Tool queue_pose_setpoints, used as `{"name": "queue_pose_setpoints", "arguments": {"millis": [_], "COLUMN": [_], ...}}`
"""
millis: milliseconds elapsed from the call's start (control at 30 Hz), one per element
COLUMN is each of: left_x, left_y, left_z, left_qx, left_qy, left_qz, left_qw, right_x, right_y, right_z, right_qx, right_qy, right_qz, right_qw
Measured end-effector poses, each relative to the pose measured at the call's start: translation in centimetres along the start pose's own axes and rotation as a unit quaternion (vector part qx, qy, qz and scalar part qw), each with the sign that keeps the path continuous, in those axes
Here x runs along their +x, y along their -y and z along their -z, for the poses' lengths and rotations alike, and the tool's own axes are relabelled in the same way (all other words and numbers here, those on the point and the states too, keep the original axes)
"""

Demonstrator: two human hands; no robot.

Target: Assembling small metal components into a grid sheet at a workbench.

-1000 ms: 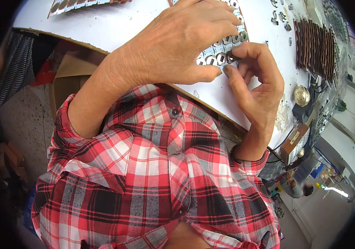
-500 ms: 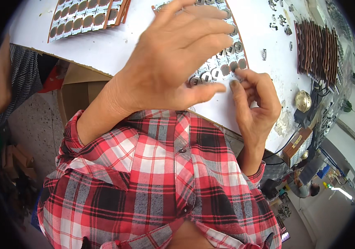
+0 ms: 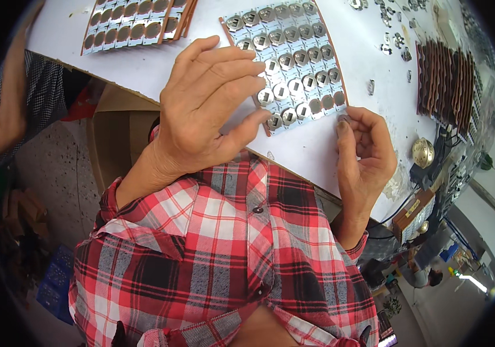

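Observation:
A circuit board panel (image 3: 277,51) with brown edges lies on the white table, carrying rows of round metal battery holders (image 3: 288,117). In its nearest row, toward the right end, three round dark pads (image 3: 328,102) have no holder on them. My left hand (image 3: 210,104) hovers by the panel's left edge, fingers stretched and apart, holding nothing. My right hand (image 3: 366,141) is at the panel's near right corner, thumb and forefinger pinched together. What sits between those fingertips is too small and hidden to name.
Stacked panels with bare round pads (image 3: 126,26) lie at the far left. Loose metal holders (image 3: 397,40) are scattered at the far right, beside a row of upright brown-edged panels (image 3: 447,84). A round metal object (image 3: 423,151) stands nearby. Another person's arm (image 3: 10,110) shows at left.
My left hand has drawn back to the left, uncovering much of the panel. My right hand has shifted slightly right and nearer to me, still pinched.

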State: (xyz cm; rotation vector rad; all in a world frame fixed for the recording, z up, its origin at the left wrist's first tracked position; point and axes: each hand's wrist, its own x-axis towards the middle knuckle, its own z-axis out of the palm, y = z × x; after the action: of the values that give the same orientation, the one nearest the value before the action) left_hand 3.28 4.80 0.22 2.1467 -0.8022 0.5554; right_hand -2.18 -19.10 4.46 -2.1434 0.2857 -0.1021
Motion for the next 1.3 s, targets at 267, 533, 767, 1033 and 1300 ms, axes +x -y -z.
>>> {"name": "queue_pose_setpoints", "arguments": {"millis": [267, 533, 767, 1033, 1300], "left_x": [0.5, 0.7, 0.4, 0.0, 0.1], "left_y": [-1.4, -1.4, -1.5, -1.3, -1.5], "left_z": [-0.1, -0.6, -0.8, -1.7, -1.7], "left_qx": [-0.024, 0.002, 0.001, 0.019, 0.019], "left_qy": [0.057, 0.089, 0.086, 0.069, 0.071], "left_qz": [0.015, 0.007, 0.014, -0.035, -0.024], "left_qw": [0.998, 0.996, 0.996, 0.997, 0.997], "right_x": [1.1, 2.2, 2.6, 3.5, 3.3], "right_y": [1.5, 0.0, 1.1, 0.4, -0.2], "right_z": [-0.4, -0.6, -1.1, -0.7, -0.7], "right_qx": [0.115, 0.098, 0.073, 0.024, -0.017], "right_qy": [0.045, 0.107, 0.092, 0.128, 0.132], "right_qz": [-0.018, 0.03, 0.039, 0.086, 0.109], "right_qw": [0.992, 0.989, 0.992, 0.988, 0.985]}}
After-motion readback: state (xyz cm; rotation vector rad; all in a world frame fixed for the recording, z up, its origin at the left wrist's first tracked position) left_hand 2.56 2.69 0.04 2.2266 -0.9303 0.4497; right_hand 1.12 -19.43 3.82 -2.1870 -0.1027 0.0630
